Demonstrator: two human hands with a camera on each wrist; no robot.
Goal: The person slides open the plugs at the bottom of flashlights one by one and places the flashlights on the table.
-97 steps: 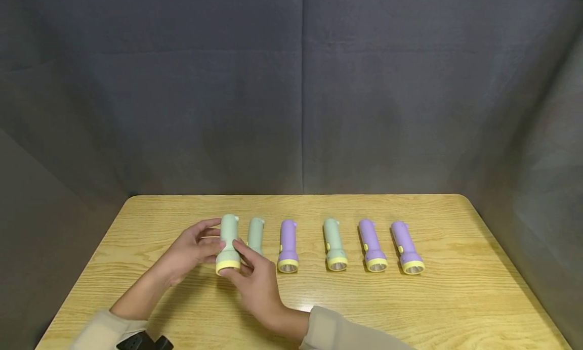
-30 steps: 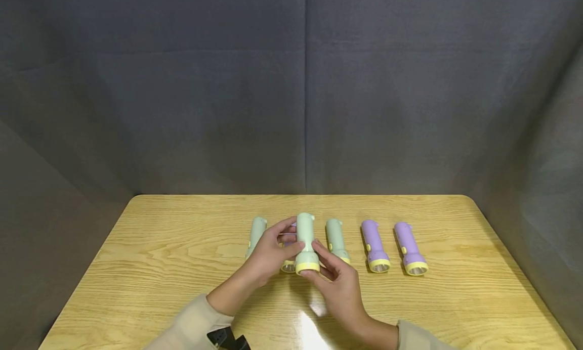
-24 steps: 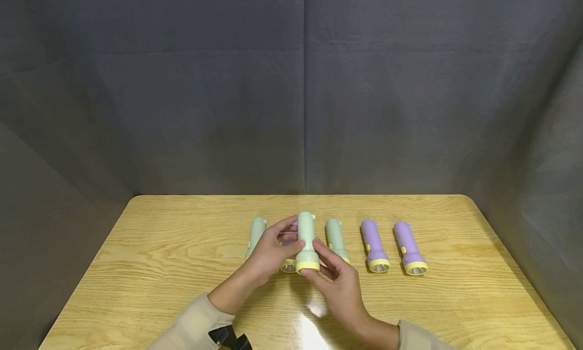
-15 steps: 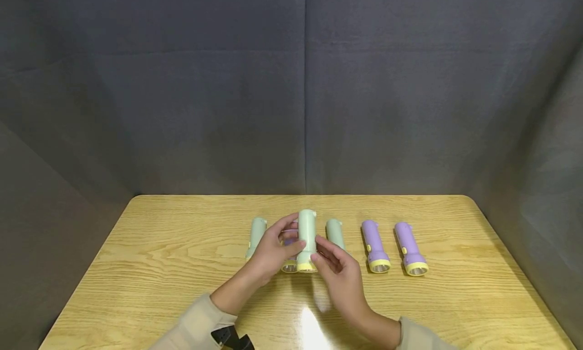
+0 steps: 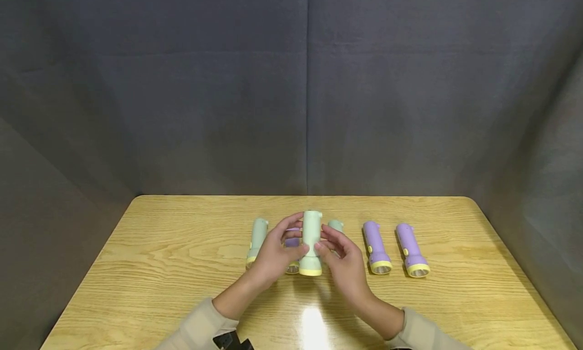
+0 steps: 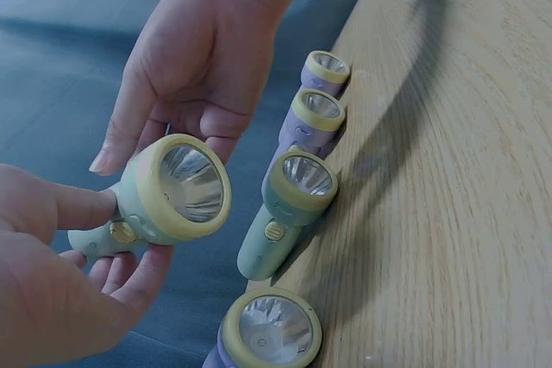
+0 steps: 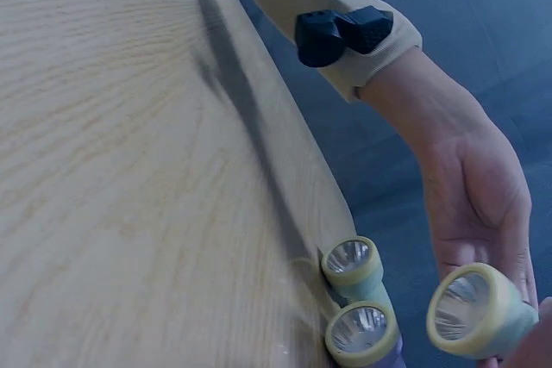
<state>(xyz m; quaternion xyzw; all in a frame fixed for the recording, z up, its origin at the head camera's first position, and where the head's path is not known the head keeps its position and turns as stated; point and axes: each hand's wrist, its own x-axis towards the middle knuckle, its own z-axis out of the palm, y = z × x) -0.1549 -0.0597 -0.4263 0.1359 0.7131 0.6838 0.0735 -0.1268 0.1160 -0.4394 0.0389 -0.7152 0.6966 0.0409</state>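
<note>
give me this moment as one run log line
left hand: holds green flashlight above table | right hand: beside it, contact unclear | on table: three purple flashlights, two other green flashlights

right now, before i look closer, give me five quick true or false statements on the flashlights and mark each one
1. The left hand holds a green flashlight. True.
2. In the head view, the leftmost flashlight is purple. False: the leftmost flashlight is green.
3. Three purple flashlights lie on the table. True.
4. The held flashlight's rim is purple. False: the rim is yellow.
5. The left wrist view shows the held flashlight's lens. True.
</note>
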